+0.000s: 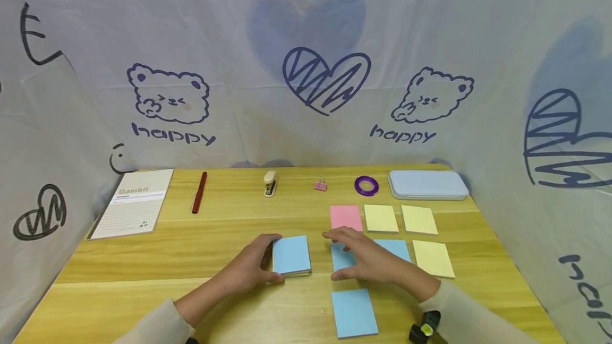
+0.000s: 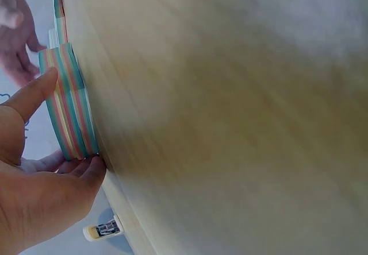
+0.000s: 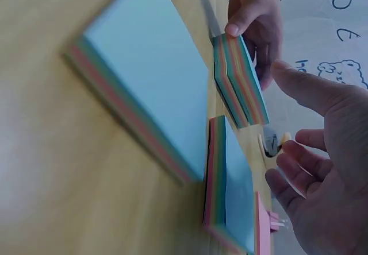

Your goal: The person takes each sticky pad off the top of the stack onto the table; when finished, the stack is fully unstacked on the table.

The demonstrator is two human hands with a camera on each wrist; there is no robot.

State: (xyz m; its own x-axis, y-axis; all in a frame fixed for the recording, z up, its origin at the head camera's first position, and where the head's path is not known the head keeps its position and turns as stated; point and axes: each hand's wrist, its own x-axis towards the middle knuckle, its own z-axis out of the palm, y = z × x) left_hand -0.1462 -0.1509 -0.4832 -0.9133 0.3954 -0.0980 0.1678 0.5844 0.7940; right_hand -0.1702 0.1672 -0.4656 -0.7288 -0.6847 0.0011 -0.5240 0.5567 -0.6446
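Observation:
My left hand (image 1: pixel 246 268) grips a stack of blue-topped sticky note pads (image 1: pixel 291 255) at two opposite sides, thumb at the near edge and fingers at the far edge. Striped layers of colour show on the sides of this stack (image 2: pixel 69 105) in the left wrist view. To its right, my right hand (image 1: pixel 367 260) hovers with parted fingers, holding nothing. It partly covers one blue sticky note pad (image 1: pixel 338 262) and the lower part of another blue pad (image 1: pixel 396 248). Nearer the front lies a further blue pad (image 1: pixel 355 313), large in the right wrist view.
A pink pad (image 1: pixel 346 217) and yellow pads (image 1: pixel 381 218) lie behind and right of the right hand. Along the back are a notebook (image 1: pixel 136 206), red pen (image 1: pixel 199 192), stapler (image 1: pixel 270 183), pink binder clip (image 1: pixel 321 185), purple tape roll (image 1: pixel 359 189) and pale blue case (image 1: pixel 428 185).

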